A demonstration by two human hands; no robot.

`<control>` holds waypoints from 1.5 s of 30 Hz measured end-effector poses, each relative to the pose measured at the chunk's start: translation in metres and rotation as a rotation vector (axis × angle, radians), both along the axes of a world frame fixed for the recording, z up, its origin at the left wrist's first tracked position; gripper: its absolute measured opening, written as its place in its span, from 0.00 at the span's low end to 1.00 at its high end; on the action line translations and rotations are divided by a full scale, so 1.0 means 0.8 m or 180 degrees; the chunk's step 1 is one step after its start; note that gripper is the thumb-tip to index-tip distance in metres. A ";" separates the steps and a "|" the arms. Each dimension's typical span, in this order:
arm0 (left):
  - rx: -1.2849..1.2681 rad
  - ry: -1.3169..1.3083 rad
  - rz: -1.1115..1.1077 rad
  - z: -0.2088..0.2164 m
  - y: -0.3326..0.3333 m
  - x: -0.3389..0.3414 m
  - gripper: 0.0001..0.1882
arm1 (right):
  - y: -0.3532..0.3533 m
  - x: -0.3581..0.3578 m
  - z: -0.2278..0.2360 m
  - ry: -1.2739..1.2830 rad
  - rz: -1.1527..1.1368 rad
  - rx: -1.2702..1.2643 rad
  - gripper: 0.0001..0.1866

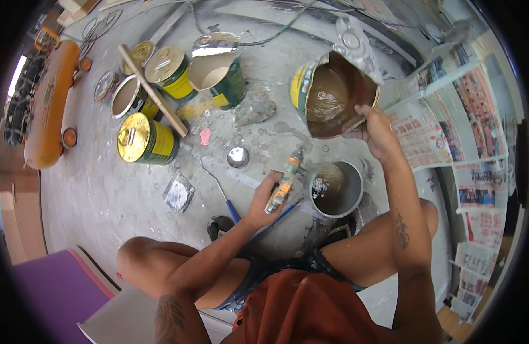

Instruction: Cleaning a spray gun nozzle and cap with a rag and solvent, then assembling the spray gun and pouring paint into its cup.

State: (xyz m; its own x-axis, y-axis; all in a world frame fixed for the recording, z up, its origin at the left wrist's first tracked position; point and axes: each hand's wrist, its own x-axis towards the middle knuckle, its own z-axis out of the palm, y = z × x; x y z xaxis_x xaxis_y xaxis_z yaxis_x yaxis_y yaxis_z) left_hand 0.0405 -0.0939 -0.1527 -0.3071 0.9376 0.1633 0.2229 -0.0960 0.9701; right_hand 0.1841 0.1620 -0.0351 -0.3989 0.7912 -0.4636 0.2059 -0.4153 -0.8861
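My left hand (262,198) is closed around a paint-smeared stick-like tool (285,182) with orange and green on it; its exact kind I cannot make out. My right hand (380,131) grips the near right rim of a large cut-open metal can (300,94). This can is green and yellow outside, with thick brownish liquid inside. Close to me, below the can, stands a grey pot (360,192) holding some brownish liquid, with pale flecks on its inner wall. A blue-handled tool with a bent metal shaft (233,211) lies left of my left hand.
Several green and yellow cans (161,140) stand at the far left, with a wooden stick (155,94) across them. An orange air compressor (51,106) is at the left edge. Newspaper sheets (476,114) cover the right side. A small round metal lid (238,157) lies on the floor.
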 end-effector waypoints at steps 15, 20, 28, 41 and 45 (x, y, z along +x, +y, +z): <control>0.0138 -0.0705 0.0604 0.105 -0.049 -0.015 0.18 | -0.012 -0.065 -0.175 -0.0230 0.0127 -0.0964 0.17; 0.0087 0.0254 0.0615 0.156 -0.075 -0.115 0.19 | -0.026 -0.048 -0.227 0.0449 -0.0723 -0.0930 0.19; -0.0350 0.0022 0.0699 0.200 -0.113 -0.263 0.16 | -0.249 -0.104 -0.263 -0.1048 0.2720 0.2289 0.37; -0.0190 -0.0492 0.1756 -0.082 -0.177 -0.235 0.14 | -0.168 -0.274 -0.247 -0.2250 0.3801 0.2389 0.37; -0.0130 -0.0643 0.2080 -0.099 -0.169 -0.229 0.09 | -0.127 -0.341 -0.053 -0.0746 0.2109 0.0655 0.35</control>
State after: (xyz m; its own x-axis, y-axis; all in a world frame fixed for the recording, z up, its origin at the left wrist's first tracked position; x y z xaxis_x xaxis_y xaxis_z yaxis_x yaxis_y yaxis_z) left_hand -0.1426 -0.2291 -0.2319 -0.8327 0.5536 0.0117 0.0367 0.0342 0.9987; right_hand -0.0884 0.0603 -0.0771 -0.7326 0.4987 -0.4633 0.5499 0.0324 -0.8346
